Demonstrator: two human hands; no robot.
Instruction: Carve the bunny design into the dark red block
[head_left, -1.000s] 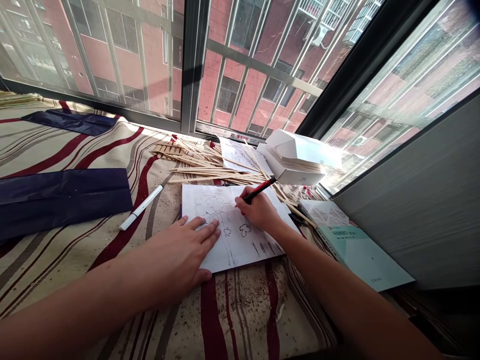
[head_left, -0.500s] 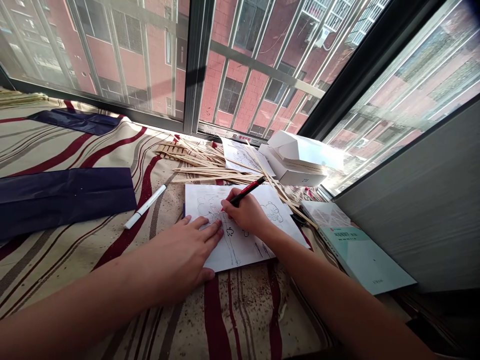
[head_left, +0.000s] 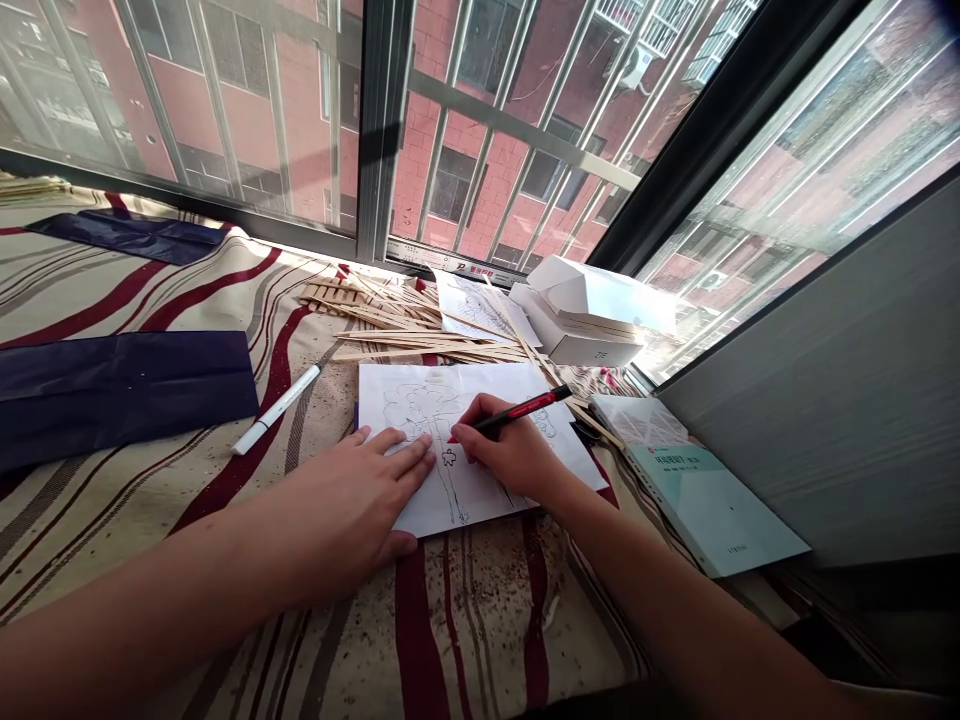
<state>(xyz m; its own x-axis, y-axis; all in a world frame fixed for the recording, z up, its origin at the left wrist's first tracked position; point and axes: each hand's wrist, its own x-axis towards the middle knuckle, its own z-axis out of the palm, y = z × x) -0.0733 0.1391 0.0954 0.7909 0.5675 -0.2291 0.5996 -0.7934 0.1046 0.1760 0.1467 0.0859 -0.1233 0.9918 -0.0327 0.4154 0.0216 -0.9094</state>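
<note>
Grips: A pen (head_left: 525,408) is clamped in the right hand (head_left: 510,450), with the fingers closed together low on the barrel and the tip held at the drawing. The left hand (head_left: 360,490) is laid flat with its fingers spread apart, and nothing is gripped by it.

Sheet: A sheet of paper (head_left: 480,385) is placed on a striped cloth (head_left: 465,620), between the two hands, and is pressed down by the left hand. A tree is drawn on it.

Handling: The sheet is judged to be light, thin and easily creased, so it would best be taken by a bare edge. The pen is judged to be light and stiff, and is best held by the barrel.

Around: Wooden sticks (head_left: 420,340) are heaped just beyond the sheet, beside a white box (head_left: 581,330). A white marker (head_left: 276,410) and dark blue paper (head_left: 127,390) are lying to the left. A pale green book (head_left: 709,500) is lying to the right, near a window (head_left: 382,130).
</note>
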